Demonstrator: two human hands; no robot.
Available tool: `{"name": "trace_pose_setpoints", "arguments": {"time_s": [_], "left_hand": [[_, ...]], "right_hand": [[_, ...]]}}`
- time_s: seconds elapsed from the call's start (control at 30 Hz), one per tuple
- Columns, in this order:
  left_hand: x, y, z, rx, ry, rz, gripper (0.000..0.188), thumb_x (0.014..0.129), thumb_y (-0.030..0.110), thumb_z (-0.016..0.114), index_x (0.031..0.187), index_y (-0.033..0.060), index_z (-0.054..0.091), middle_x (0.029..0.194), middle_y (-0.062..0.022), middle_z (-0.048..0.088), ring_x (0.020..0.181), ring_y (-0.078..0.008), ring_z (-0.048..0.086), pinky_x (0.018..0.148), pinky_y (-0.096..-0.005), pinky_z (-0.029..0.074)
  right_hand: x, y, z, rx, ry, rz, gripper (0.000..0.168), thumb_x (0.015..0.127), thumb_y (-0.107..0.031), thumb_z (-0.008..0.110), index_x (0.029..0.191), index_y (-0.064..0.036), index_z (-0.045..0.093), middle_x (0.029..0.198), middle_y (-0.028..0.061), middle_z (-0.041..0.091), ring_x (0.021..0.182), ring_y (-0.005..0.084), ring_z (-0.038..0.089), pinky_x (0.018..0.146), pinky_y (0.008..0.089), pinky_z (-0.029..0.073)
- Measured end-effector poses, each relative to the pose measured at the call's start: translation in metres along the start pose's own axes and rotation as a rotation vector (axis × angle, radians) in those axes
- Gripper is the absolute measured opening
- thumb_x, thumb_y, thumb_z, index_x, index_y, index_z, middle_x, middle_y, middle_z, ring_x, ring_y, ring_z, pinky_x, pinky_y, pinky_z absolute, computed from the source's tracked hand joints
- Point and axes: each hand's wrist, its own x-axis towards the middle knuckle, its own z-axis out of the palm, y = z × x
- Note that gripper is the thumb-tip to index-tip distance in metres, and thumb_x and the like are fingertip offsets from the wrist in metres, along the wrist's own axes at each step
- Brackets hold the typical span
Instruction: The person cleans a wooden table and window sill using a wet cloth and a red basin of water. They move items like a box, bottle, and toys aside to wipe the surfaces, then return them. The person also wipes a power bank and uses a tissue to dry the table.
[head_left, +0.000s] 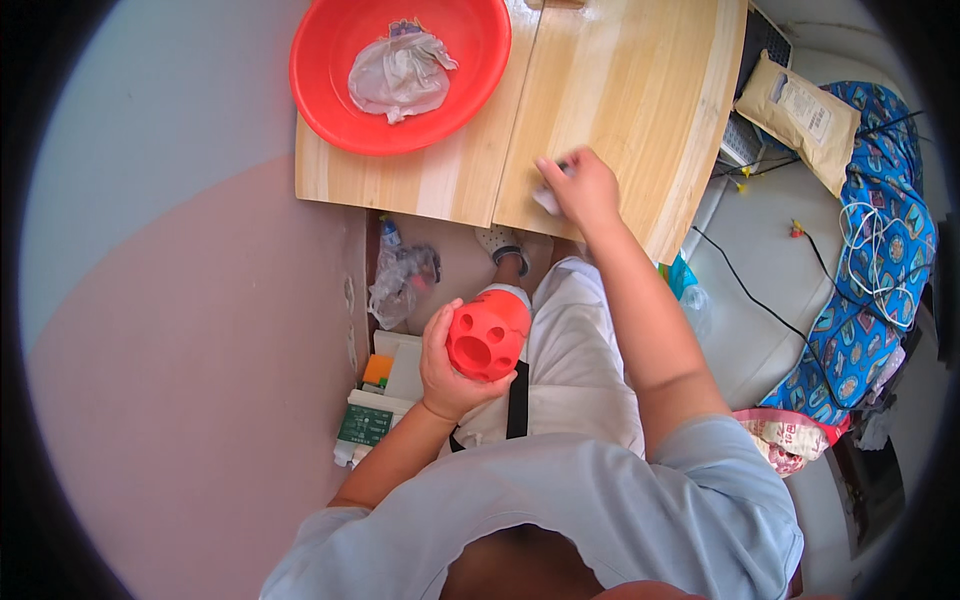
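Observation:
My left hand (450, 375) is wrapped around a red plastic container (489, 337) above my lap. The end turned towards me has one large round hole with several smaller ones around it. Over the wooden table (630, 112), close to its near edge, my right hand (589, 187) is slightly blurred. Its fingers are closed on a small whitish item (547, 199), mostly covered by the hand; what it is cannot be told. A red plastic basin (322, 112) stands at the table's far left, with a crumpled whitish plastic bag (401, 79) inside.
A wall (187, 300) runs along the left. Boxes (366, 424) and a clear plastic bag (397, 289) lie low beside it. On the grey seat (727, 277) at right are cables, a brown paper package (799, 112) and a blue patterned cloth (855, 352).

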Motion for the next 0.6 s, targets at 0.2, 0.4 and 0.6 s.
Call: {"name": "trace_pose_setpoints", "arguments": {"time_s": [0.2,0.4,0.6], "left_hand": [[0.001,0.007,0.006,-0.036,-0.018,-0.017,0.111,0.055,0.038,0.088,0.14,-0.0008,0.029,0.134,-0.0212,0.045,0.121,-0.0331,0.049,0.102,-0.0427,0.041],[0.008,0.009,0.016,-0.129,0.052,-0.08,0.107,0.05,0.028,0.088,0.137,0.0003,0.033,0.131,-0.0218,0.048,0.117,-0.0366,0.05,0.099,-0.0449,0.043],[0.019,0.007,0.027,-0.089,0.032,-0.083,0.107,0.051,0.027,0.088,0.138,0.0006,0.032,0.132,-0.0217,0.047,0.117,-0.0359,0.05,0.099,-0.0447,0.043]], "right_hand": [[0.07,-0.089,0.01,-0.165,-0.097,-0.068,0.045,0.076,-0.046,0.073,0.09,-0.005,0.064,0.09,0.0135,0.07,0.088,0.0305,0.067,0.075,0.0412,0.052],[0.062,-0.06,-0.014,0.087,-0.024,-0.101,0.046,0.073,-0.044,0.077,0.097,-0.006,0.066,0.094,0.0146,0.069,0.087,0.0282,0.067,0.077,0.0377,0.053],[0.134,0.067,-0.121,0.591,0.47,-0.121,0.024,0.087,-0.028,0.069,0.101,-0.009,0.071,0.093,0.008,0.069,0.084,0.0166,0.065,0.072,0.0298,0.053]]}}
